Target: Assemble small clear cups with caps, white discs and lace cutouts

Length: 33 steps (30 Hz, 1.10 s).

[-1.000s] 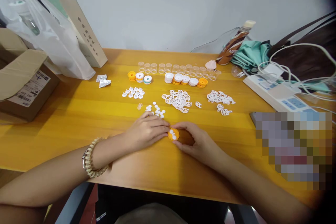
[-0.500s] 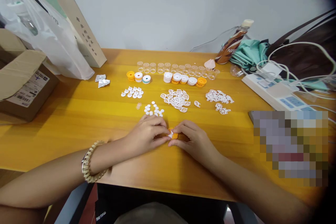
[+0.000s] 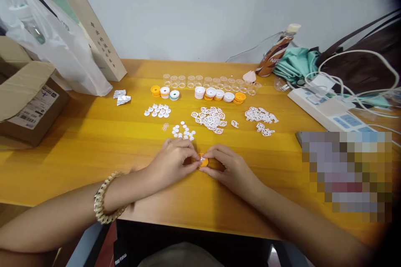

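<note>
Near the table's front edge, my right hand (image 3: 233,169) is closed, thumb and fingers pinching a round orange plastic cap (image 3: 205,162). A small white plastic piece (image 3: 202,158) lies in the cap's hollow. My left hand (image 3: 175,159) is also closed, its thumb and fingertips pinched at that white piece on the cap's left side. The fingers partly hide both parts. Just beyond my left hand are scattered small white discs (image 3: 183,124). Farther off lie white round pieces with stems (image 3: 161,112) and a heap of white openwork pieces (image 3: 213,119).
Clear plastic cups (image 3: 191,81) line the back, behind white and orange caps (image 3: 210,92). More white parts (image 3: 260,114) lie right of the heap. A cardboard box (image 3: 34,108) and plastic bag (image 3: 75,58) stand left; a bottle (image 3: 275,54), power strip (image 3: 332,112) and blurred-out object (image 3: 341,171) are right.
Both hands have shifted slightly left with the orange cap. The cap's hollow now faces up more, and the white piece appears lower in it.
</note>
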Each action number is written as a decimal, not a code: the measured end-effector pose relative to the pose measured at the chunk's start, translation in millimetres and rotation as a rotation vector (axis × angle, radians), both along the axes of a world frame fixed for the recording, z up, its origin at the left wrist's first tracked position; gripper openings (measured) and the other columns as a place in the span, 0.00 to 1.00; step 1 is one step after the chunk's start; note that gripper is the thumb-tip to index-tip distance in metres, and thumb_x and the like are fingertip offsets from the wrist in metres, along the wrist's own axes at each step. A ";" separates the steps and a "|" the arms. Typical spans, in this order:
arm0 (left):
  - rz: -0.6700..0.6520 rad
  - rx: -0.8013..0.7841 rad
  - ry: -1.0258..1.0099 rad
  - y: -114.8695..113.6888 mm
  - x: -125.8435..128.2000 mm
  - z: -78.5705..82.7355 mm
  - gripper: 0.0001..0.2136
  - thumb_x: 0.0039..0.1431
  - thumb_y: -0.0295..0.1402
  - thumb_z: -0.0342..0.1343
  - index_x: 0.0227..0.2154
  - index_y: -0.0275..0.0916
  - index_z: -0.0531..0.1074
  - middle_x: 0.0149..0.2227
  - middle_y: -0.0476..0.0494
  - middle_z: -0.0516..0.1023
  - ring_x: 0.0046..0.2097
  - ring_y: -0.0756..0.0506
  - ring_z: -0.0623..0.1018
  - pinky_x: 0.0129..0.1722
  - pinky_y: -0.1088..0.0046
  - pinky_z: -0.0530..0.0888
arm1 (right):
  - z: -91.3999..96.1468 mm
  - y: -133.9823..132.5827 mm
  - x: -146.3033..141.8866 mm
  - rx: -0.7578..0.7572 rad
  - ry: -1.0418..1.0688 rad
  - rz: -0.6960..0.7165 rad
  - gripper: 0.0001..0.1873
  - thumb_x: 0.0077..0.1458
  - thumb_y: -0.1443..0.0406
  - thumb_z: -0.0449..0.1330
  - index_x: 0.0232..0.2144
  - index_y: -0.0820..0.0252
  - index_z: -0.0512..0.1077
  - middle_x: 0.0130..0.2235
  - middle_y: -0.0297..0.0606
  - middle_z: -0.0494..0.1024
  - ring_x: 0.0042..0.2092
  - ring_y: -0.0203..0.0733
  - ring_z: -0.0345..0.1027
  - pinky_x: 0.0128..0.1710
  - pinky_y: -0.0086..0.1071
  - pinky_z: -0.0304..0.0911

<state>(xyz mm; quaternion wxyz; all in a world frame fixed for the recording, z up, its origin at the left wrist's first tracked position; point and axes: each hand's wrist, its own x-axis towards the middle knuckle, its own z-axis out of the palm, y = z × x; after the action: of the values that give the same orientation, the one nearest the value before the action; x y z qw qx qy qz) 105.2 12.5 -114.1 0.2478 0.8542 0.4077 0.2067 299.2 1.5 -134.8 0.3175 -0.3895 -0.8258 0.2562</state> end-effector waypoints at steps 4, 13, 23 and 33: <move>0.025 -0.093 -0.014 3.6 -1.6 -1.4 0.04 0.54 0.32 0.55 0.28 0.39 0.74 0.29 0.48 0.75 0.33 0.50 0.72 0.35 0.73 0.67 | 0.2 -0.5 -1.1 0.003 0.000 0.004 0.06 0.49 0.67 0.61 0.33 0.58 0.70 0.34 0.38 0.73 0.37 0.39 0.68 0.38 0.33 0.65; -0.052 -0.113 -0.066 6.8 -6.7 -1.6 0.06 0.56 0.29 0.53 0.30 0.39 0.75 0.30 0.47 0.75 0.34 0.50 0.73 0.37 0.71 0.70 | 0.9 -1.6 -0.6 -0.025 0.014 0.008 0.10 0.49 0.69 0.60 0.36 0.56 0.71 0.36 0.39 0.73 0.38 0.40 0.69 0.38 0.34 0.66; 0.032 -0.200 -0.305 0.2 -5.3 8.6 0.06 0.56 0.29 0.53 0.37 0.37 0.71 0.36 0.45 0.74 0.37 0.50 0.73 0.39 0.71 0.70 | -2.6 -2.3 1.6 -0.040 0.127 -0.073 0.17 0.49 0.70 0.59 0.42 0.56 0.62 0.39 0.38 0.73 0.42 0.41 0.69 0.43 0.38 0.67; 0.071 -0.526 -0.488 11.6 1.9 -2.0 0.08 0.52 0.29 0.56 0.35 0.33 0.68 0.25 0.51 0.71 0.26 0.55 0.71 0.29 0.78 0.70 | 5.9 4.2 -4.3 -0.489 0.533 -0.045 0.13 0.51 0.63 0.59 0.40 0.56 0.63 0.36 0.36 0.74 0.36 0.36 0.71 0.39 0.34 0.69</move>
<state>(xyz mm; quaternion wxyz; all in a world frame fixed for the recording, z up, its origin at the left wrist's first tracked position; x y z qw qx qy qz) 107.1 24.0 -116.1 0.5419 0.6720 0.4050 0.3012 294.9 5.7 -128.9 0.4246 -0.3915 -0.6195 0.5316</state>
